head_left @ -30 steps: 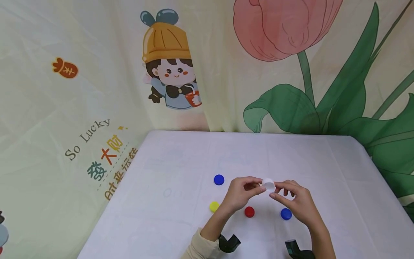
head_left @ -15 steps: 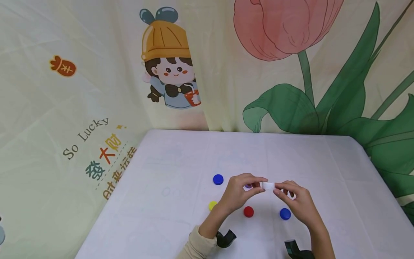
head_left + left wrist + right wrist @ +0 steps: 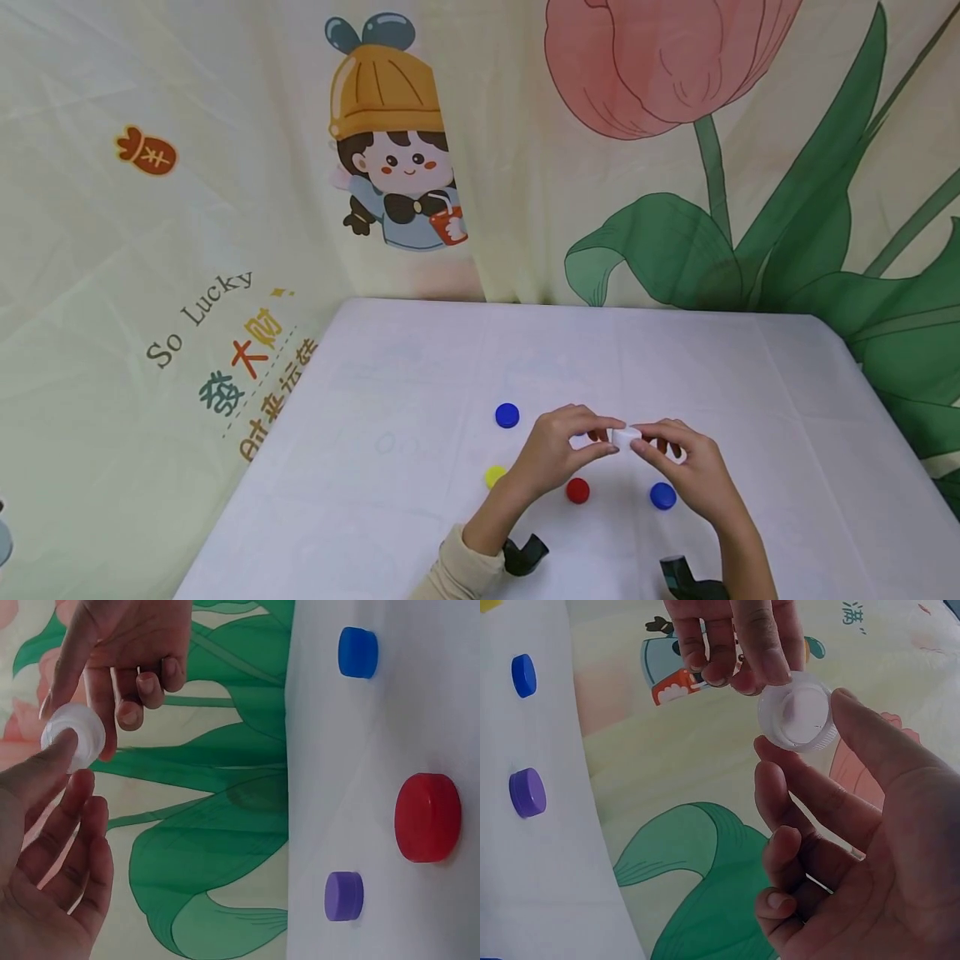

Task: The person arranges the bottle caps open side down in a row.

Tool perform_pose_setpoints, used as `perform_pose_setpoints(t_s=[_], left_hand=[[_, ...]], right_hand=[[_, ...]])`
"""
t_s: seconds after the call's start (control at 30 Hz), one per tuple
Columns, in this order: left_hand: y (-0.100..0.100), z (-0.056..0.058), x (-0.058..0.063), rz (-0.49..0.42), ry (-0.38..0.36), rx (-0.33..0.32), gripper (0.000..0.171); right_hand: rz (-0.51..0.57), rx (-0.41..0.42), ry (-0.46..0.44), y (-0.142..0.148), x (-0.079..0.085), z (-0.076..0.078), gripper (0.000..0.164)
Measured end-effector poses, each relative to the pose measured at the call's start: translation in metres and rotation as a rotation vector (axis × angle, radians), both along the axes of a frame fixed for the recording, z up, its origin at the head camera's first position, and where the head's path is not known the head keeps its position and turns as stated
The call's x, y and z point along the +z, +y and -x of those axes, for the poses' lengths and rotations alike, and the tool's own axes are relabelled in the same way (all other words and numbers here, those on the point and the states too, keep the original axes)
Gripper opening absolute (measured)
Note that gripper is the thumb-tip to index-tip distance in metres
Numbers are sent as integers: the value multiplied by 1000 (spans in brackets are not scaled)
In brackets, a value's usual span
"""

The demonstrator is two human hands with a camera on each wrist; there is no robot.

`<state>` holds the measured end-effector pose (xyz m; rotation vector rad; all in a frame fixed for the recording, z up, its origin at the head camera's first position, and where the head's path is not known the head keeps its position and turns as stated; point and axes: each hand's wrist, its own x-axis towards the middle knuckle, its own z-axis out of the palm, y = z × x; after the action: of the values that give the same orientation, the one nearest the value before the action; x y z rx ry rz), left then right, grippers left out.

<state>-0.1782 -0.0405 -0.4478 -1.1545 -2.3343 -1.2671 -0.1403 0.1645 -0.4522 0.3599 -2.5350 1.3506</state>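
A white bottle cap (image 3: 626,437) is held above the table between both hands. My left hand (image 3: 558,447) pinches its left side, with the thumb across the cap (image 3: 90,724) in the left wrist view. My right hand (image 3: 688,463) pinches the opposite side between thumb and index finger, its other fingers loosely curled. From the right wrist, the cap (image 3: 799,712) shows a ribbed edge and a round face. A red cap (image 3: 577,491) lies on the table below the hands. One blue cap (image 3: 663,496) lies beneath the right hand.
Another blue cap (image 3: 507,416) lies left of the left hand. A yellow cap (image 3: 494,477) is partly behind the left forearm. The wrist views show a purple cap (image 3: 344,896) on the white-covered table (image 3: 405,367). A printed curtain (image 3: 510,167) hangs behind the table.
The white cap has turned in the fingers: its hollow faced the head camera at first, then it stood edge-on, and now it is tilted. My left hand has shifted slightly right.
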Motion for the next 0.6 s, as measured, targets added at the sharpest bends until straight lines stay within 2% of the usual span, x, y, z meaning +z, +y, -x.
perform_pose_setpoints(t_s=[0.2,0.3,0.33,0.4,0.43,0.5,0.53,0.57,0.6], left_hand=[[2,-1,-2,-40,-119,26,40],[3,-1,-4,-64,-159,33,39],[4,-1,-4,-71,-165,32,38],[6,0,-5,-84,-172,28,36],[7,0,-5,-88,-174,28,35],[10,2,-5,-74,-156,36,33],[13,3,-5,-65,-146,42,32],[15,5,-4,-50,-134,49,32],[18,7,-4,-34,-125,56,32]], right_hand=[[33,12,51,1,-2,-1,27],[67,28,112,4,-12,4,30],[88,45,141,7,-21,7,32],[93,49,155,8,-25,9,34],[90,50,175,11,-33,13,36],[64,26,162,16,-42,17,39],[45,9,166,21,-52,22,40],[59,17,151,21,-47,20,38],[38,-1,162,28,-61,27,39]])
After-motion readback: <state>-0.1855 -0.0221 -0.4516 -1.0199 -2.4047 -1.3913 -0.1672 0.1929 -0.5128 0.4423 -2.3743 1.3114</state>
